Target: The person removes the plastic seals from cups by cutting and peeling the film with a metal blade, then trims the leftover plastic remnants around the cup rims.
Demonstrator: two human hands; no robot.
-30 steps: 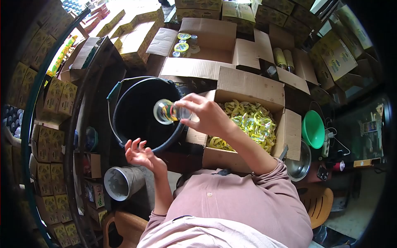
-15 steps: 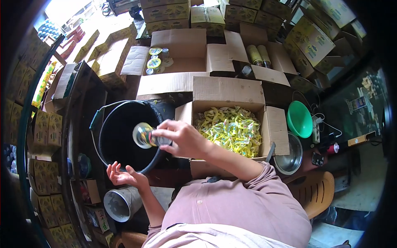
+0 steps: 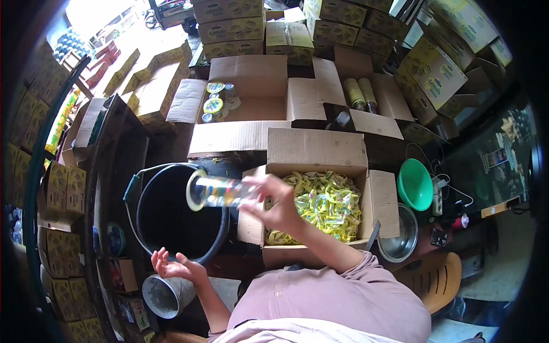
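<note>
In the head view, the only one here, your right hand (image 3: 274,203) has its fingers closed around one end of a clear jar (image 3: 220,191), which lies on its side in the air above the right rim of the black bucket (image 3: 171,200), its pale-rimmed end pointing left over the bucket. Blur keeps you from telling whether the coloured patches are a label or contents. Your left hand (image 3: 174,267) is empty, palm up with fingers loosely curled, by the bucket's near-left rim and above the grey pail (image 3: 186,294). Because you grip the jar only by its right end, a slick surface or loose fingers could let it tip and drop, perhaps striking the bucket's rim; your left hand sits too low and too far left to catch it readily. If anything loose is inside, the sideways tilt could spill it. Your right forearm crosses the near-left corner of the cardboard box (image 3: 314,146), so a dipping elbow could catch its near edge or disturb the yellow strips (image 3: 323,208) heaped inside, while a quick backward swing might knock the left flap (image 3: 251,227).
</note>
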